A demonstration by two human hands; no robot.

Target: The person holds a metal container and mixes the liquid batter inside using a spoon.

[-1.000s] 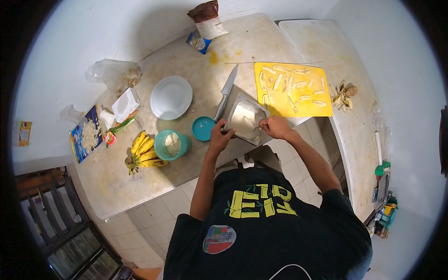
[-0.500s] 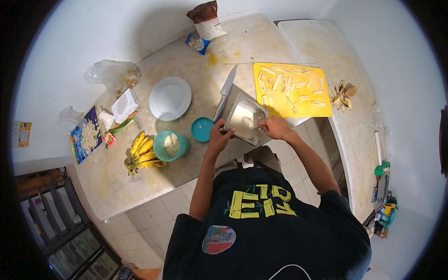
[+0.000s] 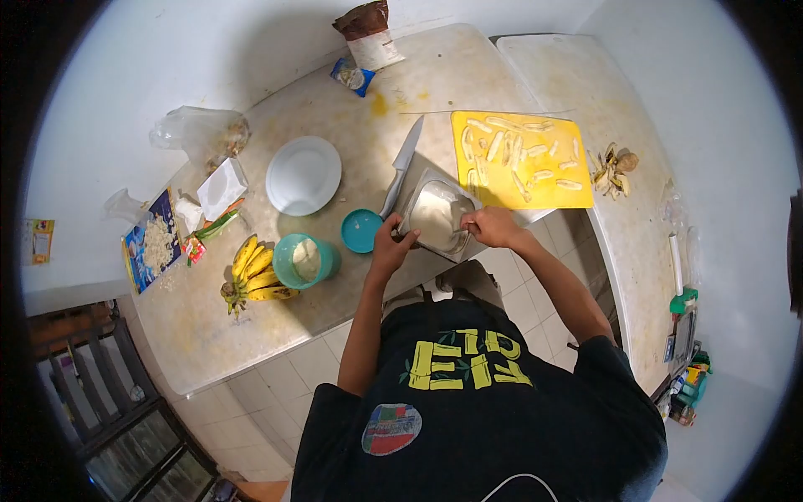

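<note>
A square metal container (image 3: 428,177) holding pale, creamy batter (image 3: 435,211) stands at the counter's front edge. My left hand (image 3: 392,248) is closed on its left rim, thumb toward the inside. My right hand (image 3: 493,227) is closed around the handle of what looks like a spoon (image 3: 461,230), whose lower end is sunk in the batter. Just left of the container are a knife (image 3: 404,163) and a round turquoise lid (image 3: 362,231). To the right, a yellow cutting board (image 3: 552,199) carries several banana slices (image 3: 520,186).
On the left lie a white plate (image 3: 304,176), a turquoise tub (image 3: 328,266) with white powder, and a bunch of bananas (image 3: 259,272). Farther off are a plastic bag (image 3: 201,134), a brown-and-white packet (image 3: 372,42) and a blue packet (image 3: 352,77). Banana peels (image 3: 613,173) lie at right.
My right hand has moved the spoon slightly within the batter, and a lump seen on the surface earlier no longer shows. My left hand stays on the rim.
</note>
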